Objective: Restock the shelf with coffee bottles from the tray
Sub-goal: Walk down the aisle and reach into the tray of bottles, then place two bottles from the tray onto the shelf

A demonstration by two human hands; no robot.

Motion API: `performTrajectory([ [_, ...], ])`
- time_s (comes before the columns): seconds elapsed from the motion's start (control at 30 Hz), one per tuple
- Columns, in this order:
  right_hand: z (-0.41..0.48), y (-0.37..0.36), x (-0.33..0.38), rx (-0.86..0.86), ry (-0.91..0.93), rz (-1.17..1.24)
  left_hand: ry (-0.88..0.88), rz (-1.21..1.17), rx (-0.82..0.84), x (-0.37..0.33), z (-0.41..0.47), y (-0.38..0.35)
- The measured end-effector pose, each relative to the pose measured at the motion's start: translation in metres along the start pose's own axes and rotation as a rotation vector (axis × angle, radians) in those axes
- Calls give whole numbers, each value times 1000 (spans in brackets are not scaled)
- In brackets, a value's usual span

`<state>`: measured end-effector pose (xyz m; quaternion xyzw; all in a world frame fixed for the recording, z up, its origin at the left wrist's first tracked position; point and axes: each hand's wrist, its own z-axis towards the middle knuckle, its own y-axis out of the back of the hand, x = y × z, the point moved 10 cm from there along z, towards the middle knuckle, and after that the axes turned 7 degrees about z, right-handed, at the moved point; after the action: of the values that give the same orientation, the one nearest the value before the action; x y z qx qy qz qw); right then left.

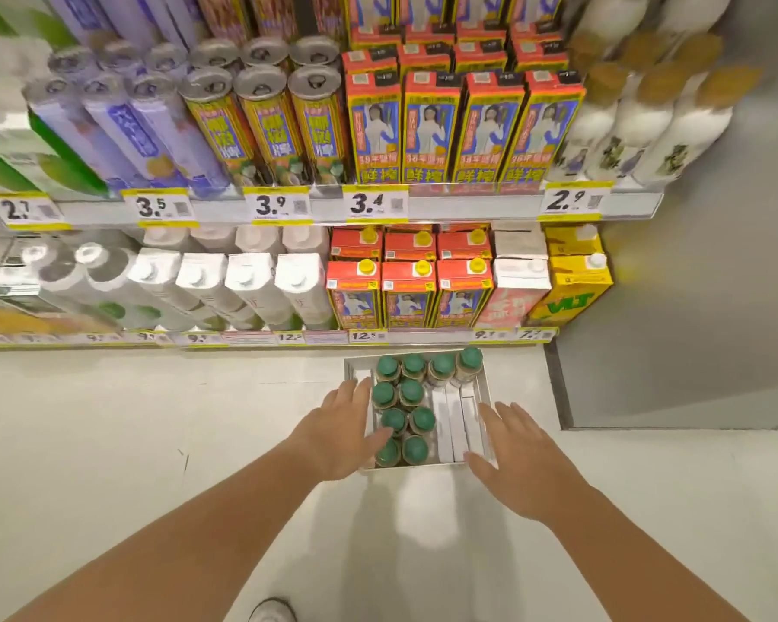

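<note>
A metal tray sits on the pale floor below the shelves. Several coffee bottles with green caps stand upright in its left half and along its far edge. White strips line its bare right half. My left hand hovers over the tray's left rim, fingers spread, its thumb by a green cap near the front. My right hand is spread above the tray's right rim. Neither hand holds anything.
The shelf unit rises behind the tray, packed with cans, red cartons, white bottles and yellow price tags. A grey wall panel stands at the right. A shoe tip shows at the bottom.
</note>
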<state>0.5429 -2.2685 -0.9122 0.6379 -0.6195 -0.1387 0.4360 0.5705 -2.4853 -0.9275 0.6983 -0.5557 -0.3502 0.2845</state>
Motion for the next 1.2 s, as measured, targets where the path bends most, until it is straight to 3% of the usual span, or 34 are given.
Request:
performTrajectory([
  [0.17,80,-63,-34,56,-33,190,38,-250,6,36,84,-60],
  [0.3,134,-107,-50,104,-4,247,58,-254,36,62,134,-96],
  [0.53,184,-148,-52,99,90,456,-70,-306,-102,54,180,-118],
  [0.7,198,-156,-56,14,136,604,-56,-388,-152,55,186,-125],
  [0.87,198,-153,-59,-44,186,624,-159,-370,-196,49,182,-123],
  [1.2,187,-131,-63,-86,201,789,-306,-406,-117,48,169,-100],
])
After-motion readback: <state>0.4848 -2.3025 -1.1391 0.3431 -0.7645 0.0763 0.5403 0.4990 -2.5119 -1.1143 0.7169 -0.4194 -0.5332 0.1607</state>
